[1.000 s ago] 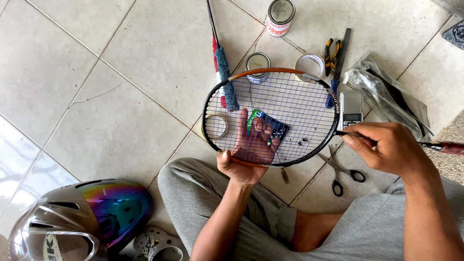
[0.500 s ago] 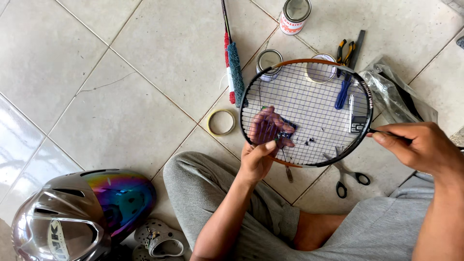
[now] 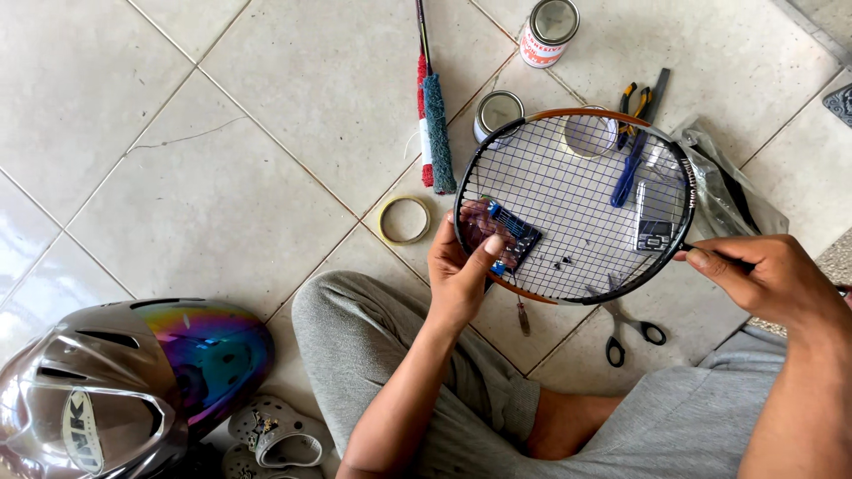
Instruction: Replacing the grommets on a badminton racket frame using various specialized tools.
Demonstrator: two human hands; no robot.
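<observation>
One cam only, head-worn, looking nearly straight down at a tiled floor (image 3: 222, 177) from seated height, fairly close. The wearer's legs (image 3: 390, 355) are filling the frame btm, 5–7 o'clock, so the view is facing fwd away from the body. The racket (image 3: 572, 206) is sitting just right of ctr, the left hand (image 3: 461, 275) at ctr, the right hand (image 3: 772, 279) cropping off at 4 o'clock. A helmet (image 3: 106, 390) is getting cut by the edge at 8 o'clock, a tin (image 3: 548, 31) at 1 o'clock. No 2nd view, so no overlap.
</observation>
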